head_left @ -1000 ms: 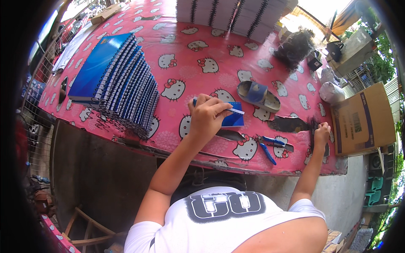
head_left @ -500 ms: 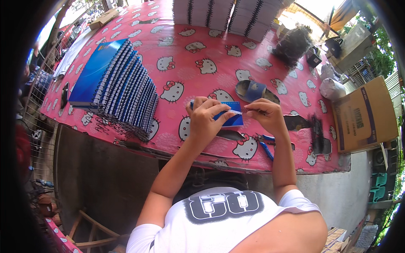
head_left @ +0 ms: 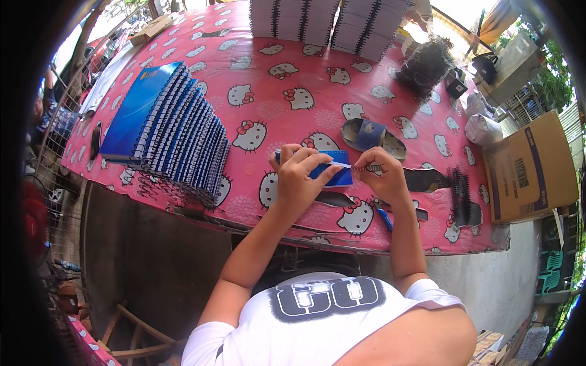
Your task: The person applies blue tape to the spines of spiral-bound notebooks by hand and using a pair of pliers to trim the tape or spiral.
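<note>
My left hand (head_left: 298, 174) is closed on a small blue notebook (head_left: 339, 178), thumb and fingers pinching its punched far edge above the table. At the notebook's right end, my right hand (head_left: 389, 175) pinches a dark spiral binding coil (head_left: 374, 169). The coil's tip meets the row of holes, though how far it is threaded is too small to tell. Blue-handled pliers (head_left: 384, 218) lie beside my right wrist, partly hidden by the forearm. Just beyond my hands rests a slipper (head_left: 365, 133) with a blue strap.
A tall stack of blue spiral notebooks (head_left: 177, 131) stands at the left. Stacks of white spiral-bound books (head_left: 293, 23) are at the back. Loose black coils (head_left: 461, 195) lie at the right, near a cardboard box (head_left: 530, 168). The pink table cover (head_left: 268, 91) has torn patches.
My right hand has shifted slightly nearer the notebook and turned, so more of the coil shows. The pliers are now more covered by my forearm. My left hand has barely moved.
</note>
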